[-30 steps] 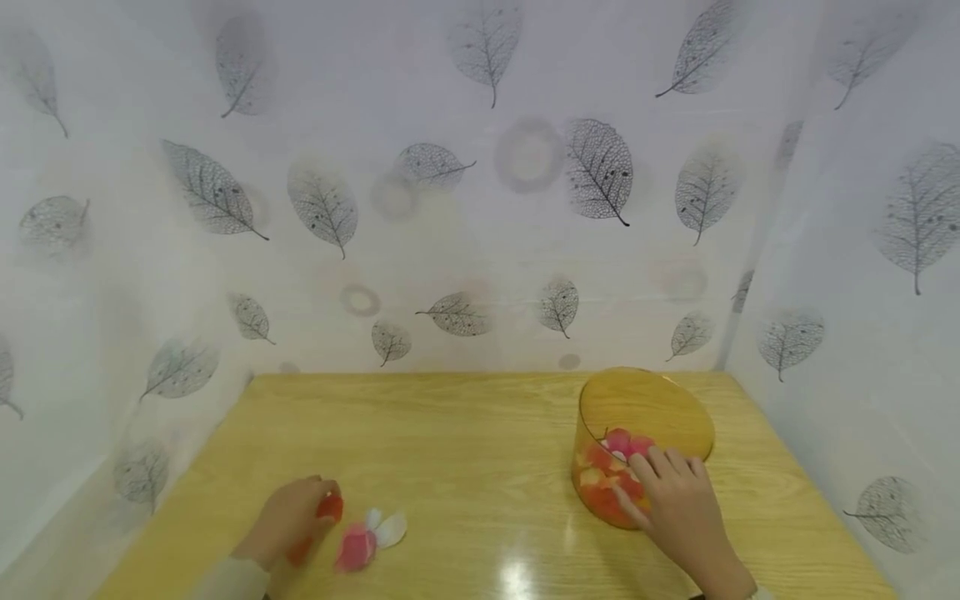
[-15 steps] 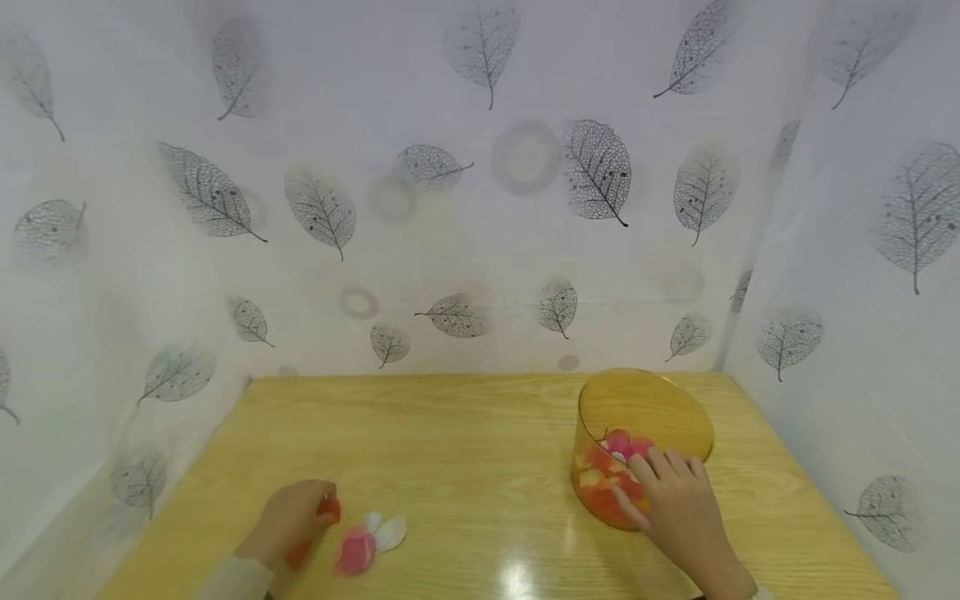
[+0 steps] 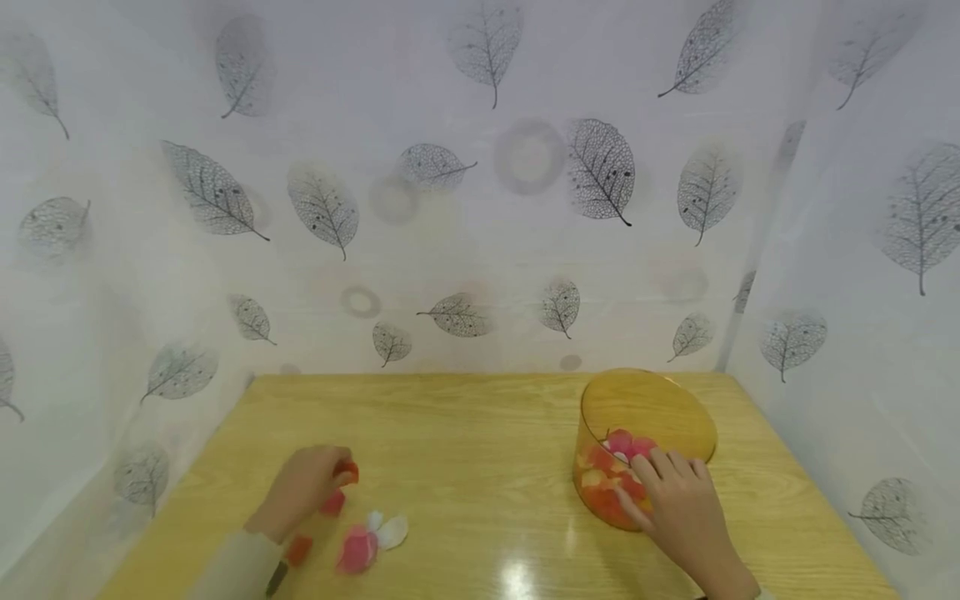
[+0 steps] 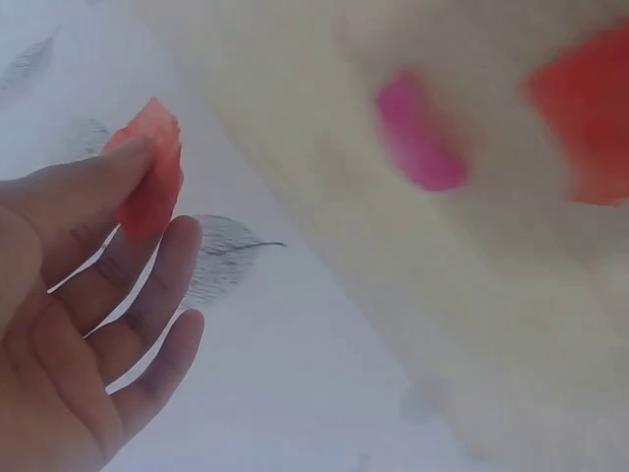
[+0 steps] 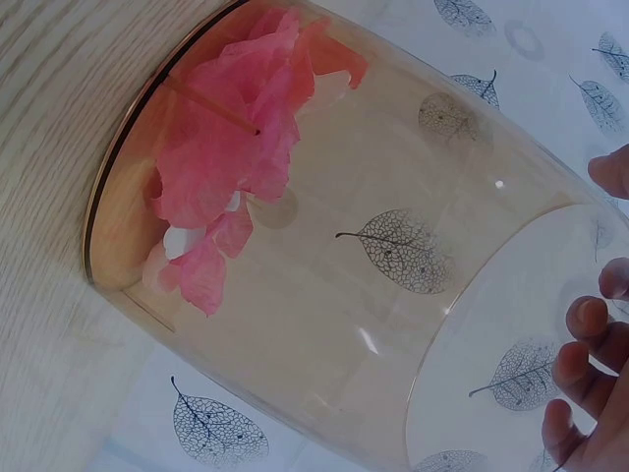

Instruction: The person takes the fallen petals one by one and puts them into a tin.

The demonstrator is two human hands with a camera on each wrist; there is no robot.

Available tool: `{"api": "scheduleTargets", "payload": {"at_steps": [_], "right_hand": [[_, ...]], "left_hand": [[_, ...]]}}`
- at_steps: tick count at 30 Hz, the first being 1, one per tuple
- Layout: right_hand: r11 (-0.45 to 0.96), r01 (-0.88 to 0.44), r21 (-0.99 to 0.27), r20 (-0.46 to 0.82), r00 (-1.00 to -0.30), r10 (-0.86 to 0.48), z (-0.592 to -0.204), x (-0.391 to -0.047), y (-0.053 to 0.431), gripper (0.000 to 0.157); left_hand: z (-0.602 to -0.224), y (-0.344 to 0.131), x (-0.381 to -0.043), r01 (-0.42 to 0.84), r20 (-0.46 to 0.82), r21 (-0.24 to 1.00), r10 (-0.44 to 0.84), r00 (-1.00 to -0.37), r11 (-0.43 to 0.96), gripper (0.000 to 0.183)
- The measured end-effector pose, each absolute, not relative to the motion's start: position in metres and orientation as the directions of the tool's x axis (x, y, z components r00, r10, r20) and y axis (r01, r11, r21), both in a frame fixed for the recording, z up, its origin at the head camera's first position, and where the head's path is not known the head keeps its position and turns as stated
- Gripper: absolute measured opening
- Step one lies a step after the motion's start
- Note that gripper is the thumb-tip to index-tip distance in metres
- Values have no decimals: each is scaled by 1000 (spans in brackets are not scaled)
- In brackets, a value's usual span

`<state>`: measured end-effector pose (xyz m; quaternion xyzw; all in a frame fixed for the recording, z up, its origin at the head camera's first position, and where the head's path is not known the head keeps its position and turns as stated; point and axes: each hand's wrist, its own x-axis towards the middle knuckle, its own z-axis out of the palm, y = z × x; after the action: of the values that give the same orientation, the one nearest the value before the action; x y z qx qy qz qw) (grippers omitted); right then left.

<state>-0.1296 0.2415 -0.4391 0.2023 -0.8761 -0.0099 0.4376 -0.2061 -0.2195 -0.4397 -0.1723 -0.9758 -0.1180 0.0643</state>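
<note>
My left hand, over the left part of the table, pinches a red petal between thumb and fingers. Below it lie a pinkish-red petal and another red petal. Just right of these is a small group with a pink petal and a white petal. My right hand holds the near rim of a see-through amber container, fingers over the edge and thumb along the outer wall. Inside, pink petals gather at the bottom with orange, red and white ones.
A wood-grain table spans the view. White sheeting with a leaf print encloses it at the back and both sides. A thin brown stick shows among the petals in the container.
My left hand has risen and moved away from me and slightly right, carrying the red petal; the petals beneath it are now uncovered. My right hand and the container have stayed put.
</note>
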Motion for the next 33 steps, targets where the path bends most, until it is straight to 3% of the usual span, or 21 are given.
{"api": "scheduleTargets", "payload": {"at_steps": [10, 20, 24, 33], "right_hand": [[918, -345, 193, 763, -535, -362, -437, -129, 241, 57], [920, -345, 185, 760, -543, -357, -437, -129, 242, 58], [921, -344, 185, 762, -542, -355, -436, -128, 243, 58], [921, -346, 180, 758, -547, -354, -436, -127, 242, 57]], "left_hand": [[-389, -114, -229, 602, 392, 212, 497, -774, 770, 11], [-356, 15, -239, 785, 413, 175, 679, -607, 595, 12], [-355, 61, -241, 806, 373, 136, 724, -580, 576, 13], [-380, 134, -248, 802, 278, 128, 755, -593, 583, 12]]}}
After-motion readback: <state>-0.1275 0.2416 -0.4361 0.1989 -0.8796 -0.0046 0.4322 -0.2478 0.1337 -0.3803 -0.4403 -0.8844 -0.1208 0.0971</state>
